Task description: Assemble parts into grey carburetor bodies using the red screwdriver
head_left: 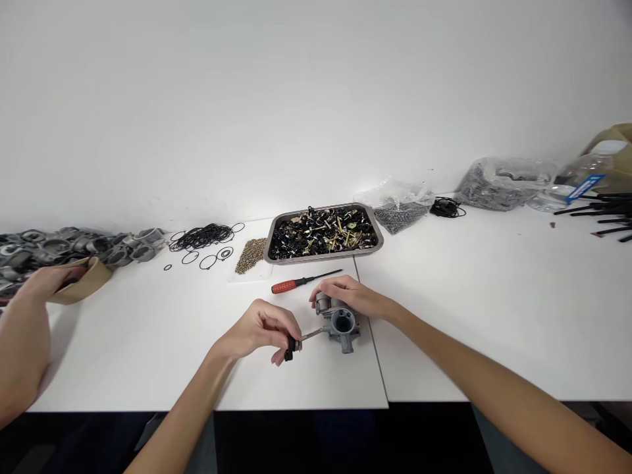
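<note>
A grey metal carburetor (342, 324) rests on the white table with its round bore towards me. My right hand (348, 293) is closed around its upper far side, and some of those fingertips are hidden behind it. My left hand (264, 329) pinches a small black part with a thin metal rod (312, 334). The rod's far tip meets the carburetor's left side; whether it sits inside a hole I cannot tell. Just beyond my hands lies a screwdriver (286, 286) with a red and black handle.
A metal tray (323, 257) of black and brass-coloured parts stands behind. Leftward are small brass pieces (251, 255), black rubber rings (202, 237), a heap of grey castings (56, 247) and another person's hand (42, 283) at a cardboard box (93, 280). Plastic bags (503, 184) and a bottle (577, 174) stand right.
</note>
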The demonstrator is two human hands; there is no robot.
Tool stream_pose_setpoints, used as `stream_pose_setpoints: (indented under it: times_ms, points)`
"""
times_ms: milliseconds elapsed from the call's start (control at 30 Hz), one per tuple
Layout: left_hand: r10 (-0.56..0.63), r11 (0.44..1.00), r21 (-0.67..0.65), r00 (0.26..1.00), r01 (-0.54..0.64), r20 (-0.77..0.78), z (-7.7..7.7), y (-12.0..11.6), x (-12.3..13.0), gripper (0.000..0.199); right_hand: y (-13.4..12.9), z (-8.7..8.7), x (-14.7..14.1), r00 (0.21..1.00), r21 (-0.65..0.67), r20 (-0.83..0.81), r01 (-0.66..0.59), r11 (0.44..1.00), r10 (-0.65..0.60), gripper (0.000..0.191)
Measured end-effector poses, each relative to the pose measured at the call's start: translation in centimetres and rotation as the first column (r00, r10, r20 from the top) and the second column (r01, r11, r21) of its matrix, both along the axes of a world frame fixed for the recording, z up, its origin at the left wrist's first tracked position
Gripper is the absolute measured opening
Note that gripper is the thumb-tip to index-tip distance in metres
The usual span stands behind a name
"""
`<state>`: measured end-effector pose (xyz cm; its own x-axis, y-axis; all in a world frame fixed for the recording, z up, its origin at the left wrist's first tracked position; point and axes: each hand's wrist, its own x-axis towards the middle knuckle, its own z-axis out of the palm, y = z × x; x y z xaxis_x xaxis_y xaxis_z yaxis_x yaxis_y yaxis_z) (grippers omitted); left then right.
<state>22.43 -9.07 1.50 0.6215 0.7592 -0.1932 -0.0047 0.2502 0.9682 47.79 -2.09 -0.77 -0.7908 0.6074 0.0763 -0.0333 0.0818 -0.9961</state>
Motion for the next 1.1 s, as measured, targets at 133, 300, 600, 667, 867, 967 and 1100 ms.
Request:
stream_pose_setpoints:
  times_ms: [133,300,600,667,867,967,1100]
  points:
    - [-0.023,1.0,-0.003,1.0,0.023,0.02,0.0,0.4,0.3,0.021,0.0,0.2,-0.1,1.0,-0.026,-0.013,-0.027,0.999,0.027,0.053]
    - [-0.018,1.0,-0.012,0.997,0.018,-0.076,-0.2,0.3,1.0,0.019,0.3,0.2,0.1,0.997,-0.017,-0.025,-0.079,0.997,0.079,0.051]
    - [0.235,0.867,0.498,0.901,-0.025,-0.365,0.0,-0.8,4.4,0.019,0.4,0.1,0.1,0.997,0.006,-0.025,-0.072,0.997,0.072,0.043]
    - [0.334,0.72,0.694,0.871,0.011,-0.361,-0.2,-0.7,5.0,0.021,0.3,0.0,0.0,0.999,-0.028,-0.017,-0.039,0.999,0.038,0.045]
    - [0.422,0.315,0.94,0.869,0.128,-0.259,-0.7,0.3,5.6,0.043,-0.4,-0.5,-0.3,0.994,-0.146,-0.103,0.013,0.989,-0.028,0.048]
    - [0.428,0.279,0.947,0.862,0.161,-0.272,-0.8,1.0,5.3,0.046,-0.6,-0.7,-0.2,0.984,-0.19,-0.162,0.047,0.981,-0.079,0.046]
    - [0.422,0.584,0.808,0.818,0.084,-0.39,-0.4,1.1,4.4,0.039,-0.8,-0.8,-0.3,0.979,-0.133,-0.138,0.134,0.982,-0.152,0.04]
